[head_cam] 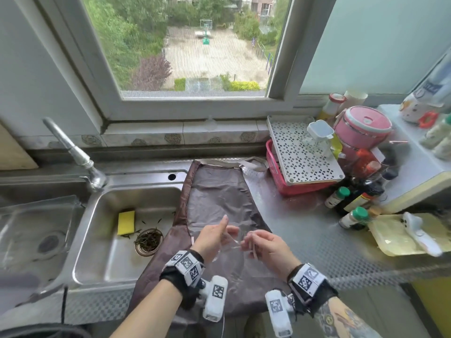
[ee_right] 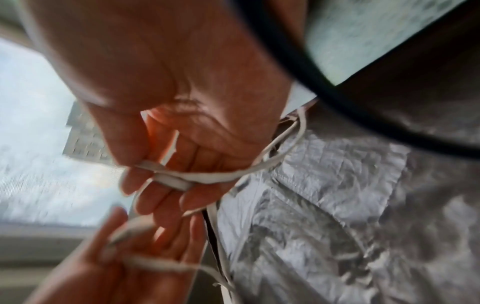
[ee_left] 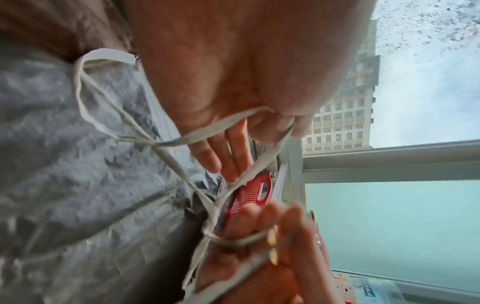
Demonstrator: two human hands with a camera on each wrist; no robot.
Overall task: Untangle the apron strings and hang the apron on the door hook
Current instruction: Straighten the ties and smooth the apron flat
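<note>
A brown-grey apron (head_cam: 214, 191) lies flat on the steel counter to the right of the sink, its neck strap at the far end. Both hands hover over its lower middle, working thin pale strings (head_cam: 234, 242) that cross in a tangle between them. My left hand (head_cam: 224, 228) pinches a loop of string (ee_left: 161, 142) between thumb and fingers (ee_left: 228, 156). My right hand (head_cam: 251, 240) has string (ee_right: 221, 176) wound across its curled fingers (ee_right: 161, 197). Crinkled apron fabric (ee_right: 337, 205) fills the background of the right wrist view.
The sink (head_cam: 102, 252) on the left holds a yellow sponge (head_cam: 126, 222) and a strainer of tea leaves (head_cam: 148, 240), with the faucet (head_cam: 73, 152) behind. A red basket under a white perforated tray (head_cam: 300, 154), bottles (head_cam: 353, 198) and a phone (head_cam: 419, 232) crowd the right.
</note>
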